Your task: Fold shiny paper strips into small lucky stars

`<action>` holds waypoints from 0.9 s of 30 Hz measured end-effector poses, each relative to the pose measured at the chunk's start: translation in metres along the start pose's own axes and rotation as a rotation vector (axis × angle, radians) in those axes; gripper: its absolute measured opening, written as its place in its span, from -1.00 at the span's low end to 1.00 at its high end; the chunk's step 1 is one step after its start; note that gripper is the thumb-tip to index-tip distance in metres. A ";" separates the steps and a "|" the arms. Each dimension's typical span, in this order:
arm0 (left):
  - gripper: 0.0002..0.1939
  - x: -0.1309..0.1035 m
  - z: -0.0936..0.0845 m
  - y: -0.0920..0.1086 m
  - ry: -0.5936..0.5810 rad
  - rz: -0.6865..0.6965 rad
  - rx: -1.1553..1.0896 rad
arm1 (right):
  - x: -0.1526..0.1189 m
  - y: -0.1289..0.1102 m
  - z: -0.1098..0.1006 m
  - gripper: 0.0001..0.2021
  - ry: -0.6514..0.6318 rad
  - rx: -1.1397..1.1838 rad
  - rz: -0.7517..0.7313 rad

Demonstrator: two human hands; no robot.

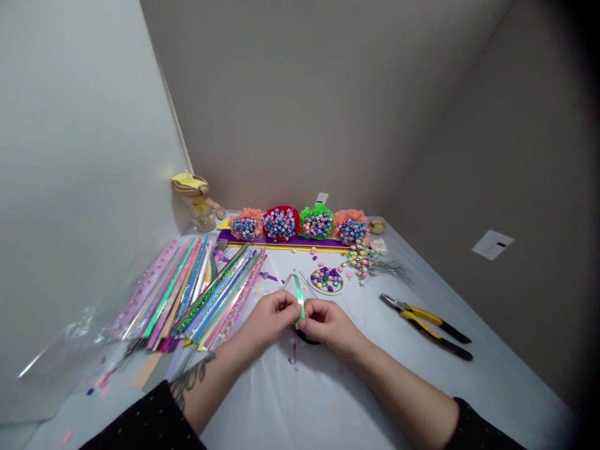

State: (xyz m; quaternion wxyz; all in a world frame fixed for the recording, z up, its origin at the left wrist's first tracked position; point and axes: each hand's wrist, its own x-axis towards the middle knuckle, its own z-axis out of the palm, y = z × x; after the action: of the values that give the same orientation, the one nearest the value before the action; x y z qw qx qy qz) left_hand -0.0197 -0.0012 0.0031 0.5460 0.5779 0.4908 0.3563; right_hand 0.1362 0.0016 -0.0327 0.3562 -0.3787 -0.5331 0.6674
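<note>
While a shiny green strip (299,289) is held just below the centre of the frame, its lower part is pinched between the fingertips of the left hand (270,317) and the right hand (330,326), and its upper end is left curving above them. A black object (308,338) beneath is mostly hidden by the hands. Small coloured pieces are gathered in a round dish (325,294) near them. Packs of coloured strips (220,294) are spread at centre left, and pliers (407,309) are laid at centre right on the white bench (356,406).
</note>
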 end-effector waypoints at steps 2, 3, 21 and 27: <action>-0.84 0.000 0.000 0.001 0.000 0.006 0.016 | 0.000 -0.001 0.001 -0.71 -0.007 -0.053 -0.011; -0.85 -0.001 0.000 0.002 -0.002 0.006 0.022 | 0.000 -0.001 0.001 -0.72 -0.010 -0.078 -0.020; -0.84 -0.002 0.001 0.002 0.037 0.053 0.098 | 0.001 -0.004 -0.003 -0.74 0.211 -0.009 -0.085; -0.86 -0.006 0.003 0.005 0.038 0.077 0.147 | 0.001 -0.002 -0.003 -0.71 0.173 0.084 -0.071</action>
State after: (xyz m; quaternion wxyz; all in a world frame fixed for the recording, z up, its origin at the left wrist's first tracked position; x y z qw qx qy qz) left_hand -0.0174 -0.0071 0.0085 0.4785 0.6279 0.5035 0.3511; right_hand 0.1389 0.0039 -0.0317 0.4400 -0.4003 -0.4850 0.6411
